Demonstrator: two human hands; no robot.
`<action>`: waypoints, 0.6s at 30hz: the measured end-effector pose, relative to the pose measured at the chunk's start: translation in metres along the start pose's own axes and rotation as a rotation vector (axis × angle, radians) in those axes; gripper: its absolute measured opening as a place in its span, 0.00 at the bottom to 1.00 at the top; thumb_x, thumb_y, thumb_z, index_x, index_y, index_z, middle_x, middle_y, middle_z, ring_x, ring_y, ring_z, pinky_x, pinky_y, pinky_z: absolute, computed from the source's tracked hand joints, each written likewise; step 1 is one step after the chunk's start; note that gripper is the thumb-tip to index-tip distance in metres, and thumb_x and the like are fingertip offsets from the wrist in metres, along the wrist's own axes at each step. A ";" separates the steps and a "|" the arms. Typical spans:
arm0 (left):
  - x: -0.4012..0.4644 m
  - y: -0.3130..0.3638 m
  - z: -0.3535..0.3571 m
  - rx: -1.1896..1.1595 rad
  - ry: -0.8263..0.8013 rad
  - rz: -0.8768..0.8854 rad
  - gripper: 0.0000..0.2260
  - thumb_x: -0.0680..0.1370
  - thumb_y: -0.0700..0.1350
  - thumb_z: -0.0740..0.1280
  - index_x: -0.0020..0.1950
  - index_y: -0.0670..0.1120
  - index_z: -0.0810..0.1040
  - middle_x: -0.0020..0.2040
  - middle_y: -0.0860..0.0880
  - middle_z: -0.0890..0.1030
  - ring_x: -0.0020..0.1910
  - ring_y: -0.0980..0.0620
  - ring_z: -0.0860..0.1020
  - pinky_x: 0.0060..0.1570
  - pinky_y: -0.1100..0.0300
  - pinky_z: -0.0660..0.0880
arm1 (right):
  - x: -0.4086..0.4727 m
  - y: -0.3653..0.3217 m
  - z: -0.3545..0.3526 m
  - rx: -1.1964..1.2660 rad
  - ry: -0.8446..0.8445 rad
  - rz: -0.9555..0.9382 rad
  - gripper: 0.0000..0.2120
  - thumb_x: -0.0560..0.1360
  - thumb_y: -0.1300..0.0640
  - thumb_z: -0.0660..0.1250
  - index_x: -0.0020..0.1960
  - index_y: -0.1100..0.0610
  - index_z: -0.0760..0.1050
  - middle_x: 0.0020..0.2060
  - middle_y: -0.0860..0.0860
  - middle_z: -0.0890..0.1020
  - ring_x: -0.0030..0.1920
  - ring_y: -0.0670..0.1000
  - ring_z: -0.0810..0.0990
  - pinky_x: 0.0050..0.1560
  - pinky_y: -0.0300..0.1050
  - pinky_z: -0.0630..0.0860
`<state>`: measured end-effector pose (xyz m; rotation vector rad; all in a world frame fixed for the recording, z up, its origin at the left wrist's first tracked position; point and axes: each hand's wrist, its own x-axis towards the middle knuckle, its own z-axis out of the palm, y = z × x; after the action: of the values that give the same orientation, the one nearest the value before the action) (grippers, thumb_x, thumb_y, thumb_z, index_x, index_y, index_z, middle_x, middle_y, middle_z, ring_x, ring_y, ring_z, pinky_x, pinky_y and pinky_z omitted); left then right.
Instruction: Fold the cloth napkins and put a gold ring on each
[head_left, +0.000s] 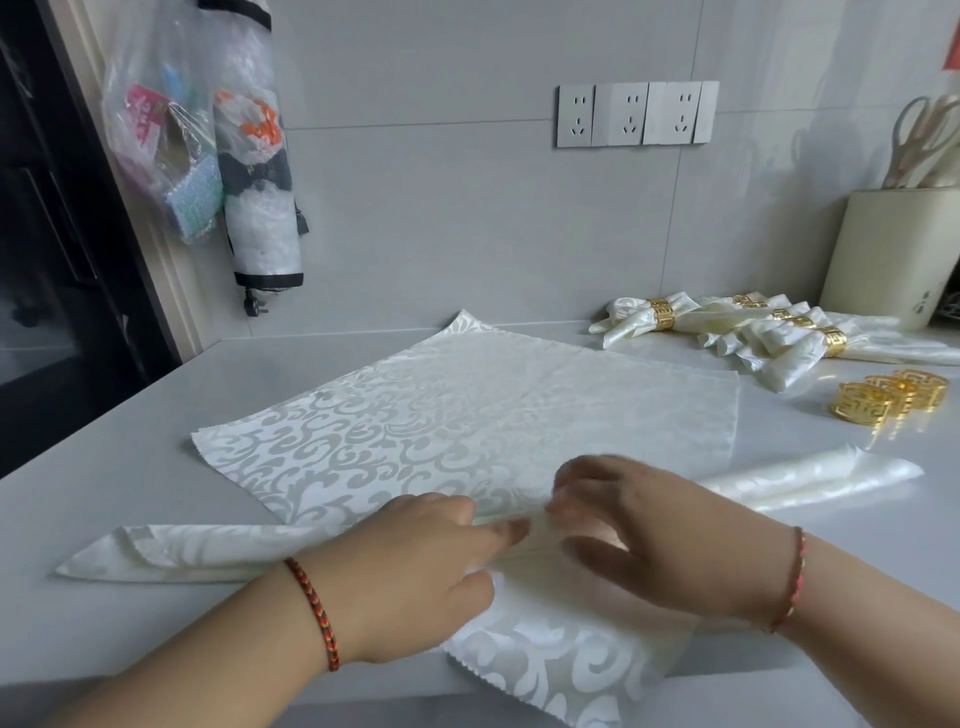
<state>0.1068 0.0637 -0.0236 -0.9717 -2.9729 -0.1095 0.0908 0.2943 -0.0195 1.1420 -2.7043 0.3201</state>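
Left hand (415, 566) and right hand (660, 535) pinched a pleat of the napkin (467, 415) between them, loose rings (888, 397) lay beyond the right hand.

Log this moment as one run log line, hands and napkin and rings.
left hand: pinching fold | right hand: pinching fold | napkin: spread, pleating begun | loose gold rings: unused, right | ringed napkins: far right
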 end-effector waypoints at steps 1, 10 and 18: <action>-0.001 0.001 0.002 0.008 0.026 0.008 0.23 0.82 0.56 0.53 0.74 0.69 0.50 0.47 0.54 0.65 0.50 0.51 0.64 0.51 0.60 0.63 | 0.000 -0.005 0.003 0.055 -0.041 -0.005 0.21 0.76 0.41 0.57 0.63 0.49 0.74 0.60 0.44 0.74 0.59 0.43 0.72 0.62 0.34 0.66; -0.029 -0.028 0.014 -0.353 0.082 -0.041 0.30 0.69 0.75 0.43 0.68 0.71 0.67 0.45 0.60 0.69 0.47 0.62 0.69 0.49 0.70 0.67 | -0.018 -0.015 0.015 0.014 -0.064 -0.020 0.38 0.74 0.28 0.40 0.72 0.51 0.66 0.61 0.43 0.64 0.62 0.42 0.64 0.65 0.38 0.64; -0.016 -0.040 -0.009 -0.669 -0.034 -0.275 0.14 0.82 0.48 0.59 0.54 0.42 0.80 0.32 0.65 0.78 0.32 0.66 0.73 0.39 0.70 0.70 | 0.023 -0.038 0.009 0.144 -0.163 -0.135 0.33 0.76 0.32 0.38 0.59 0.50 0.74 0.47 0.45 0.71 0.54 0.44 0.66 0.61 0.39 0.64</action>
<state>0.0960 0.0218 -0.0179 -0.5613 -3.1225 -1.1527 0.1019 0.2505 -0.0178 1.4425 -2.7610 0.4244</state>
